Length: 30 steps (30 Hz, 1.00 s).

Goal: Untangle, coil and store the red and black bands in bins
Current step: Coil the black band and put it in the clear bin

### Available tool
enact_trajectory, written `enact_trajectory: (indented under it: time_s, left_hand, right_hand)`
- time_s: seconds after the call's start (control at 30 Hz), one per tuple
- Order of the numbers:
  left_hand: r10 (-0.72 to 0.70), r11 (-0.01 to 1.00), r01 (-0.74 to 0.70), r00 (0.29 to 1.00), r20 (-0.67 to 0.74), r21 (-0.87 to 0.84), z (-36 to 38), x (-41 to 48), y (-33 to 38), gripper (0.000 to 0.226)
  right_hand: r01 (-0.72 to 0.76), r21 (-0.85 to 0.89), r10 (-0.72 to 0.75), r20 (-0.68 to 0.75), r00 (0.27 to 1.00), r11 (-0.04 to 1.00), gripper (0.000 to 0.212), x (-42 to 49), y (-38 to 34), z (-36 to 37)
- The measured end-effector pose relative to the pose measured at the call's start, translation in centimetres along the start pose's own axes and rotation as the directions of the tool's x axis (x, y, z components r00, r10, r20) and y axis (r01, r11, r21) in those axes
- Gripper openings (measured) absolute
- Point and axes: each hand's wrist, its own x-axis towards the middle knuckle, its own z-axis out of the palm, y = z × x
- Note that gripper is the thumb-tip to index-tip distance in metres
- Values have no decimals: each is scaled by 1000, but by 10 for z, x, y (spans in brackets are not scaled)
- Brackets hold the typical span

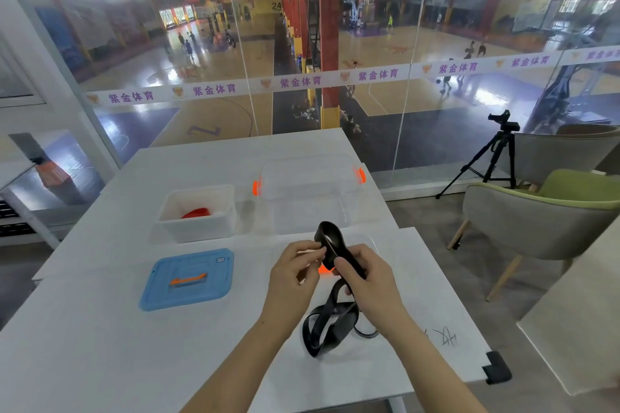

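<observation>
Both hands hold the black band (339, 255) above the white table (100, 345); the left hand (295, 275) pinches its top loop between thumb and fingertips; the right hand (369, 282) is curled closed around the strap just below, the rest hanging in loose tangled loops onto the table at 6 o'clock. The red band (196, 212) lies in the white bin (198, 228) at 10 o'clock; a clear bin (310, 191) stands at 12 o'clock; a blue lid (188, 278) lies at 9 o'clock.
</observation>
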Motion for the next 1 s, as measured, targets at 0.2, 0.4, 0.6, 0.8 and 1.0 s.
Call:
enact_trajectory:
  time_s: [0.2, 0.4, 0.6, 0.8, 1.0]
  left_hand:
    - [-394, 868, 406, 914, 101, -285, -7, 17, 27, 15]
    - [-475, 849, 503, 860, 186, -161, -12, 29, 22, 13]
    - [-455, 877, 480, 829, 326, 4, -20, 33, 19, 19]
    - [-435, 847, 516, 810, 393, -127, -27, 32, 23, 32]
    - [-451, 829, 522, 837, 310, -203, -29, 37, 22, 19]
  right_hand:
    - [160, -227, -147, 72, 986, 961, 9, -5, 18, -10]
    - [284, -353, -233, 181, 955, 891, 16, -7, 30, -13]
    - [248, -335, -207, 154, 966, 909, 18, -11, 35, -20]
    - [118, -204, -91, 139, 986, 972, 19, -15, 30, -22]
    - [-69, 76, 52, 205, 977, 995, 15, -13, 28, -25]
